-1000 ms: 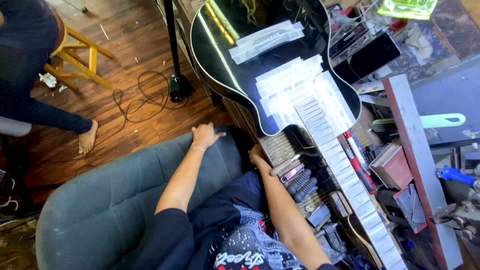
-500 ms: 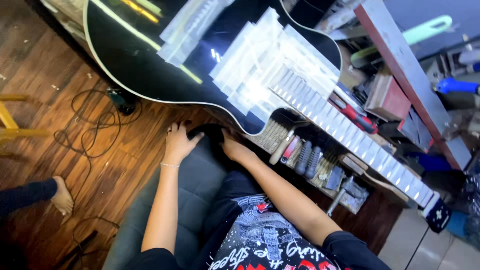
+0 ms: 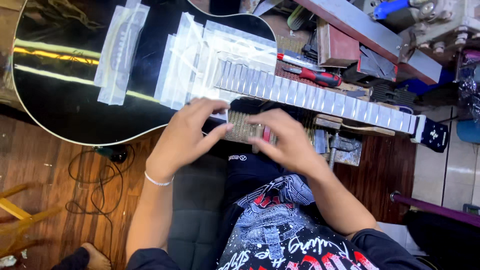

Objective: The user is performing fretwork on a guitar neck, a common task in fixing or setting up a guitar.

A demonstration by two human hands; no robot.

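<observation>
A glossy black acoustic guitar [image 3: 65, 107] lies flat across the workbench, its body and neck [image 3: 320, 97] covered in strips of clear tape. My left hand [image 3: 190, 132] reaches to the guitar's lower edge near the neck joint, fingers spread and touching the taped area. My right hand [image 3: 285, 137] hovers just right of it, fingers curled loosely over a ridged tan block [image 3: 242, 127] below the neck. Whether either hand pinches a strip of tape is not clear. A bracelet sits on my left wrist.
A red-handled screwdriver [image 3: 317, 76] lies behind the neck. A long metal bar [image 3: 370, 30], a wooden block [image 3: 337, 47] and tools crowd the bench at the back right. A grey seat [image 3: 192, 200], black cable [image 3: 95, 175] on wood floor, and another person's foot [image 3: 92, 257] lie below.
Both hands rose from the seat edge up to the guitar's edge at the neck joint. The view swung so the guitar now lies horizontally.
</observation>
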